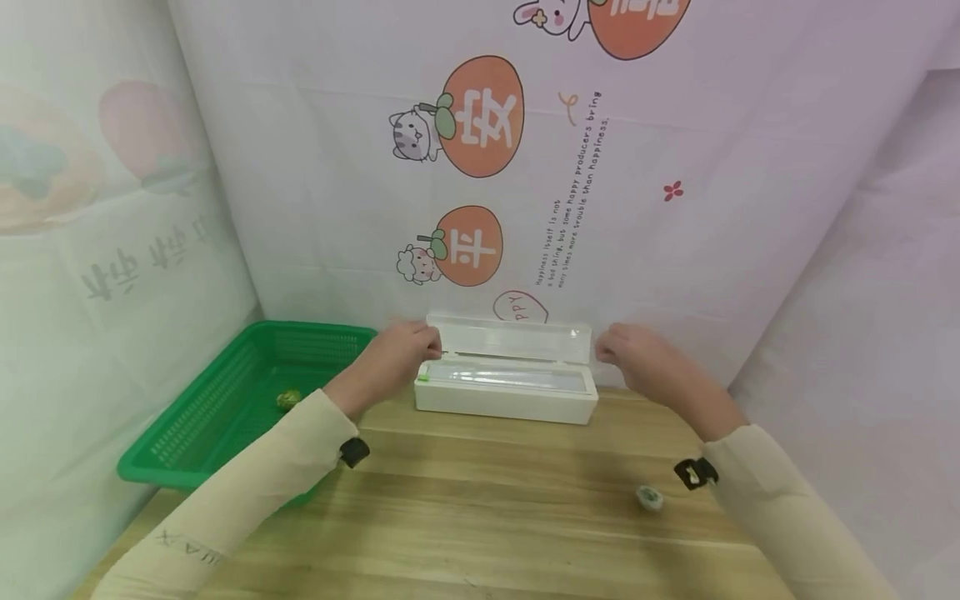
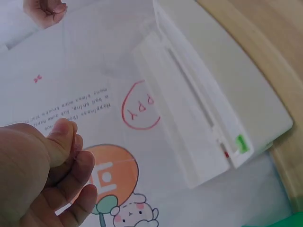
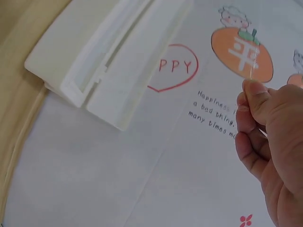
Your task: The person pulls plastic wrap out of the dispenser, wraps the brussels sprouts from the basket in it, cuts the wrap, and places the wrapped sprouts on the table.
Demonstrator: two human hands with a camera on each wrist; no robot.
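A long white cling film dispenser box [image 1: 504, 402] stands against the back wall with its clear-windowed lid [image 1: 510, 340] raised. My left hand [image 1: 393, 354] is held up by the box's left end, thumb pressed to curled fingers. Past the right end, my right hand [image 1: 647, 360] pinches the edge of a clear plastic film [image 3: 253, 61], which shows faintly above the thumb in the right wrist view. Both hands are level with the lid, and the film between them is almost invisible. A green slider [image 2: 242, 144] sits at the box's left end.
To the left stands a green plastic basket [image 1: 161, 473] with a small yellow-green item [image 1: 288, 400] inside. A small whitish-green round object [image 1: 649, 498] lies on the wooden table [image 1: 465, 517] at the right. Printed white cloth [image 1: 330, 167] covers the walls.
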